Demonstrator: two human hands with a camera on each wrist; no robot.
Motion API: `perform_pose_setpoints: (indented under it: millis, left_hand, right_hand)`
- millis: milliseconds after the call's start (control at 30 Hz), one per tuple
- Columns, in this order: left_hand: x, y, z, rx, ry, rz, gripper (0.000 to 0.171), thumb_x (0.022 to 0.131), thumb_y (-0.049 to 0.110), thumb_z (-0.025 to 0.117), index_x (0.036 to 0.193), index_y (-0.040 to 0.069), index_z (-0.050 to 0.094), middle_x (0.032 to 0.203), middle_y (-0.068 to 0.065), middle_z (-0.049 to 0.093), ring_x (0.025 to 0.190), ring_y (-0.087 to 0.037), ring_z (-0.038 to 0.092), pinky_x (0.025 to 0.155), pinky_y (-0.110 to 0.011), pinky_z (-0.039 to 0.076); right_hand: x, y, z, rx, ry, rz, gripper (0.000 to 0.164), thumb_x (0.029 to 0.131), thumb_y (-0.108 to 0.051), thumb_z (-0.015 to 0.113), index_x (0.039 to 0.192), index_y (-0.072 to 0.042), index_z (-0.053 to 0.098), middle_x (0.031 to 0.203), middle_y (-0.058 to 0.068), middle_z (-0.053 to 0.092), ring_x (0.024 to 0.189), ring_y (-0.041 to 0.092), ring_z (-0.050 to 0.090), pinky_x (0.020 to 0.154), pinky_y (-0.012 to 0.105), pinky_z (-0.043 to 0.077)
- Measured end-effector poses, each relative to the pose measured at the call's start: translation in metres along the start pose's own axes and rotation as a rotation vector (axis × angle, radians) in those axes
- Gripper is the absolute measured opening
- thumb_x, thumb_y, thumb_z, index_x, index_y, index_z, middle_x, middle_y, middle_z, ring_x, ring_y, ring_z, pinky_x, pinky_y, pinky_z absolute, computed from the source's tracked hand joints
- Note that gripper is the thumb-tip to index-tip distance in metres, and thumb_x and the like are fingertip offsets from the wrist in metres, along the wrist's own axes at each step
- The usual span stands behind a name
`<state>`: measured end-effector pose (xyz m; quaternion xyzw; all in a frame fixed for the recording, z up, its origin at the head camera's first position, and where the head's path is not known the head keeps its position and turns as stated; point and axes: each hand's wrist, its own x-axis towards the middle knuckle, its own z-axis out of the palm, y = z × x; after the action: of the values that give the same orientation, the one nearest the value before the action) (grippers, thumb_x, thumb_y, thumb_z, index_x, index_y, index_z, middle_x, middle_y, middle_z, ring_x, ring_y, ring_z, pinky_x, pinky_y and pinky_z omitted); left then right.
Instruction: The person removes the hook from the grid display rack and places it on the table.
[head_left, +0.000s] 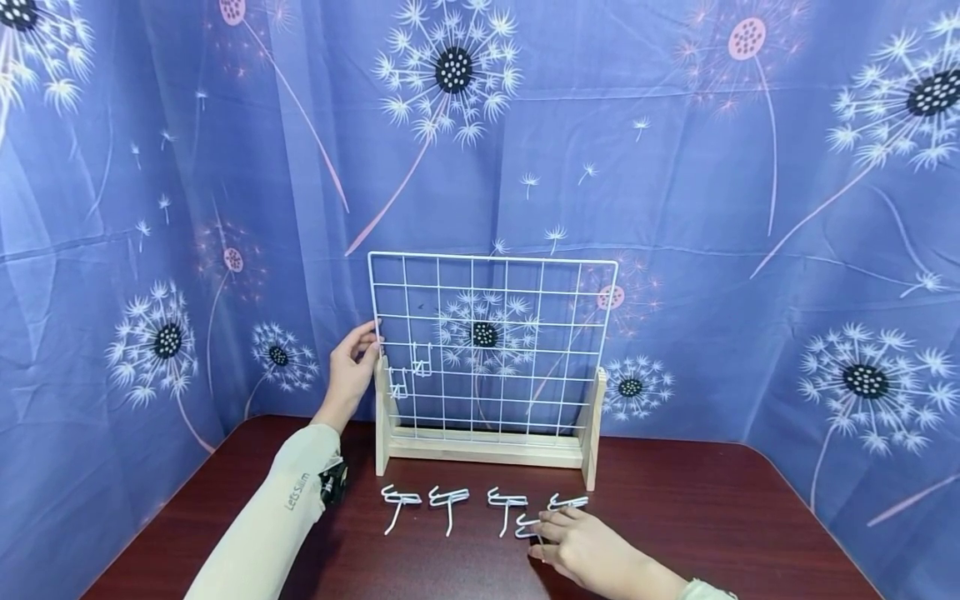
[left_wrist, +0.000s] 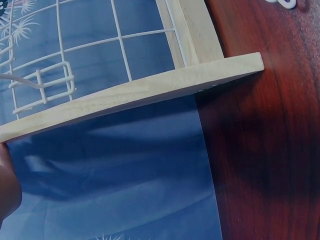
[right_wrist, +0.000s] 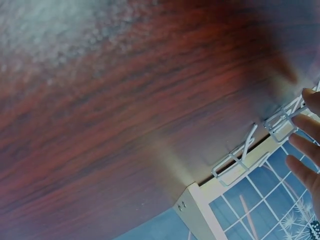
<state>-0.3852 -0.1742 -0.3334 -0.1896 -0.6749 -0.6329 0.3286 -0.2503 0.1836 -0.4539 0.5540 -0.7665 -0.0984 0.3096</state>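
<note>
head view, nearest first: the right hand (head_left: 585, 546) is low over the red table (head_left: 750, 521), thumb and fingertip pinching a white wire hook (right_wrist: 288, 116). that hook is in front of the right end of a row of hooks (head_left: 448, 497), four lying on the table before the stand. the right wrist view shows the spare fingers loosely spread. the held hook is very near its neighbour, so i'd worry about wires snagging if it is raised sideways, dragging the row out of line. the pinch is on thin wire, so a light hold could let it twist or drop.

beyond is the wooden stand (head_left: 487, 450), with the white grid (head_left: 503, 348) upright in it. the left hand (head_left: 351, 371) holds the grid's left edge with bent fingers; how firmly, i cannot tell. an uneven push there might rock the grid and jar loose the upper hung hook (head_left: 422, 367) and lower hung hook (head_left: 398, 387). the curtain (head_left: 675, 208) is behind.
</note>
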Motion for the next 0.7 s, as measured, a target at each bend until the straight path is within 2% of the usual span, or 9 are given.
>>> perform_pose_setpoints:
  millis: [267,700]
  left_hand:
    - [0.0000,-0.0003,-0.0003,-0.002,0.002,0.013,0.033,0.084,-0.008,0.052,0.116,-0.004,0.054,0.094,-0.032,0.055,0.083,-0.044,0.049,0.054,-0.013,0.040]
    - [-0.0010,0.0014,0.0000,-0.005,0.000,0.022,0.033,0.083,-0.009,0.052,0.116,-0.006,0.054,0.094,-0.032,0.055,0.083,-0.046,0.049,0.055,-0.013,0.041]
  right_hand:
    - [0.0006,-0.0014,-0.0012,0.018,0.018,-0.003,0.016,0.078,-0.024,0.058,0.090,-0.022,0.069,0.099,-0.002,0.063,0.093,0.017,0.058,0.080,0.033,0.046]
    - [0.0013,-0.0051,0.0013,-0.010,-0.010,-0.032,0.017,0.078,-0.029,0.058,0.090,-0.023,0.069,0.101,-0.001,0.062,0.093,0.015,0.056,0.077,0.033,0.045]
